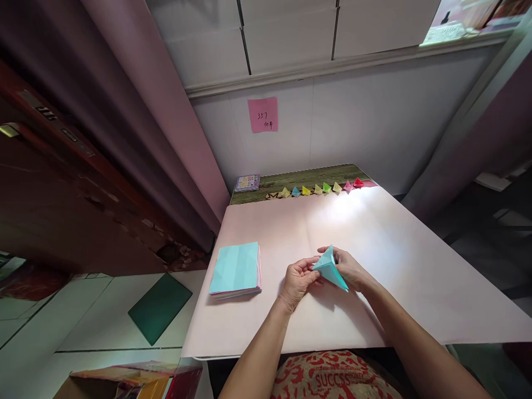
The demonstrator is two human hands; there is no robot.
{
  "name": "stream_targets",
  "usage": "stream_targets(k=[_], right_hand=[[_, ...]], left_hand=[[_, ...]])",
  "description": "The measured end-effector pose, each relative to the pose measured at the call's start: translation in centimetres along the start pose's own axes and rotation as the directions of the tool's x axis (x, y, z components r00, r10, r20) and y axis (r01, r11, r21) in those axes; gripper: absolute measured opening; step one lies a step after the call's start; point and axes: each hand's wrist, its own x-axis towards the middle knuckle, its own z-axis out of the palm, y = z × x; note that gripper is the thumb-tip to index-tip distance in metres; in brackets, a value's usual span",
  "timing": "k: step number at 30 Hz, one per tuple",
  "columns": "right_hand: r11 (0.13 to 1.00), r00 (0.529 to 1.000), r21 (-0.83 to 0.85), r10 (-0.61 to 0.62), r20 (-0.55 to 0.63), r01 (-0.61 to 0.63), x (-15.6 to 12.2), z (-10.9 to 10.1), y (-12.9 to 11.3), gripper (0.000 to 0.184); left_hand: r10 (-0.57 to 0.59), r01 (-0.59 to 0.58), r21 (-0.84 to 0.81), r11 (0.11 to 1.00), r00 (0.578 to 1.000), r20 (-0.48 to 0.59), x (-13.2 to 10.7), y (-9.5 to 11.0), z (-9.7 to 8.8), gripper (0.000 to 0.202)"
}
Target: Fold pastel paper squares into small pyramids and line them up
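lap: red patterned cloth (332, 377) at the bottom edge, under the near table rim; the person sits close in.
left hand (297, 280): fingers curled, pinching the left corner of the folded blue paper (330, 269); thumb on top, likely to pin the layers flat.
right hand (349, 269): closed on the paper's right side from behind, fingertips at the upper point; looks like the steadying grip.
folded blue paper: pointed triangular shape held between both hands, low over the pink table cover (394, 249), centre-near; can't tell whether it touches the cover.
grip reason: two-sided pinch probably keeps the creases from springing open.
paper stack (236, 270): squared pile, blue sheet on top, pink edges below; lies left of the left hand, apart but in easy reach.
green mat (160, 307): on the floor left of the table, off the work area.
folded row (320, 189): small coloured pieces lined up along the cover's far edge, well apart from the hands, seemingly parked out of the way.
card pack (247, 182): colourful, far-left corner on the bare wood strip (291, 178).
pink note (262, 114): stuck on the wall, handwritten, facing the seat.
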Motion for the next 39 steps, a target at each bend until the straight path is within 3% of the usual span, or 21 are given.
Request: stream_targets(k=[3,7,13,16,20,25,32,36,39], right_hand=[[0.999,1.0,0.039,-0.008,0.024,0.007,-0.3,0.3,-0.4,0.061],[0.997,0.993,0.063,-0.053,0.109,0.046,-0.5,0.3,-1.2,0.047],[0.974,0.998,0.218,-0.067,0.015,0.063,0.0,0.4,-0.7,0.049],[0.972,0.993,0.205,-0.119,0.017,0.113,0.5,1.9,0.0,0.054],[0.951,0.981,0.265,-0.123,-0.153,0.16,1.3,3.5,0.5,0.074],[0.926,0.981,0.333,-0.139,-0.134,0.177,2.3,3.3,1.2,0.064],[0.937,0.935,0.123,-0.302,-0.186,0.327,3.6,2.2,1.3,0.064],[0.908,0.896,0.024,-0.409,-0.174,0.419,4.4,1.8,1.1,0.059],[0.903,0.886,0.035,-0.413,-0.211,0.429,4.7,1.7,1.4,0.054]], left_hand=[[0.016,-0.015,0.022,1.0,0.999,-0.045,0.2,-0.4,0.0,0.041],[-0.006,0.012,0.038,0.999,0.99,-0.144,0.4,-0.6,0.0,0.04],[0.067,-0.095,-0.079,0.992,0.95,-0.304,0.8,-0.4,-0.1,0.042],[0.086,-0.113,-0.082,0.99,0.954,-0.286,0.8,-0.3,-0.2,0.042],[0.084,-0.09,-0.014,0.996,0.968,-0.236,0.7,-0.6,-0.1,0.044],[0.098,-0.098,0.014,0.995,0.959,-0.266,0.7,-0.6,0.2,0.046],[0.081,-0.114,-0.053,0.992,0.902,-0.424,3.0,0.4,0.4,0.041],[0.104,-0.14,-0.074,0.987,0.923,-0.37,4.4,0.8,0.1,0.039],[0.107,-0.131,-0.051,0.99,0.936,-0.334,4.7,0.7,-0.2,0.04]])
